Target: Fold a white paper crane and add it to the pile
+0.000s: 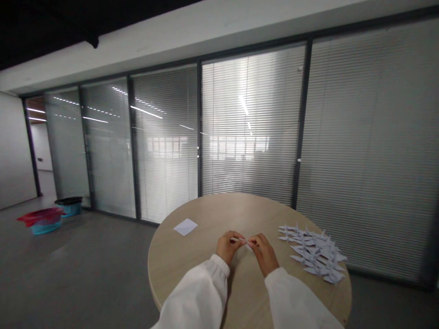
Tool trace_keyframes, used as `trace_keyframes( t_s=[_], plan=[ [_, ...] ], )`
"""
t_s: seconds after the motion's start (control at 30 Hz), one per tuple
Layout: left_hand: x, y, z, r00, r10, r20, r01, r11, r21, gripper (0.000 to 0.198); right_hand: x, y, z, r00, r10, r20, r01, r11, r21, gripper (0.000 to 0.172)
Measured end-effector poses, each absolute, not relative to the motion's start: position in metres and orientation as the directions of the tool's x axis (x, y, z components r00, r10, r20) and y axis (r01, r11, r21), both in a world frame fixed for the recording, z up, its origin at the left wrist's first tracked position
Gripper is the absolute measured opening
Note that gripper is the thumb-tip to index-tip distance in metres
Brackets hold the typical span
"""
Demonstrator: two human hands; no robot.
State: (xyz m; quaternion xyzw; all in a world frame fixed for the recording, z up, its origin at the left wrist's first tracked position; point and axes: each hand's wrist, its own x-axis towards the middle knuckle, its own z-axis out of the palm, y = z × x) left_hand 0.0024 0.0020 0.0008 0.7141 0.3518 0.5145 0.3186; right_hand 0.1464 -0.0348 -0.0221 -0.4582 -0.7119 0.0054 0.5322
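Observation:
Over the middle of the round table, my left hand (227, 246) and my right hand (262, 251) pinch one small piece of folded white paper (245, 242) between them. The fingers cover most of it, so its folded shape cannot be made out. To the left lies a flat white square sheet of paper (185, 227) with a faint crease. Several folded white paper cranes (313, 251) stand close together in rows on the right side, apart from my right hand.
The round wooden table (192, 269) has a curved edge on all sides. Beyond it runs a glass partition with blinds (250, 123). On the floor at left stand a blue bin with a red liner (44, 220) and another with a black liner (71, 206).

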Motion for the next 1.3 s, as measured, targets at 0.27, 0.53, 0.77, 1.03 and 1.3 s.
trace_keyframes(
  t_s=[0.27,0.53,0.77,1.03,1.3],
  plan=[
    [0.004,0.004,-0.001,0.222,0.867,0.446,0.063,-0.470,0.881,0.018,0.144,-0.030,-0.026,0.001,0.703,0.711,0.605,0.566,-0.560,0.019],
    [0.005,0.006,-0.004,0.279,0.862,0.423,0.052,-0.453,0.890,0.017,0.141,-0.033,-0.024,0.041,0.771,0.636,0.521,0.526,-0.672,0.019],
    [0.003,0.000,-0.002,0.313,0.822,0.475,0.120,-0.531,0.839,0.016,0.141,-0.034,-0.021,-0.013,0.867,0.498,0.362,0.469,-0.806,0.028],
    [0.004,-0.003,-0.001,0.275,0.790,0.547,0.101,-0.590,0.801,0.028,0.143,-0.028,-0.028,0.031,0.905,0.424,0.290,0.398,-0.871,0.027],
    [0.004,-0.004,-0.002,0.263,0.808,0.526,0.089,-0.564,0.821,0.035,0.140,-0.032,-0.022,-0.031,0.928,0.371,0.212,0.369,-0.905,0.027]
  ],
)
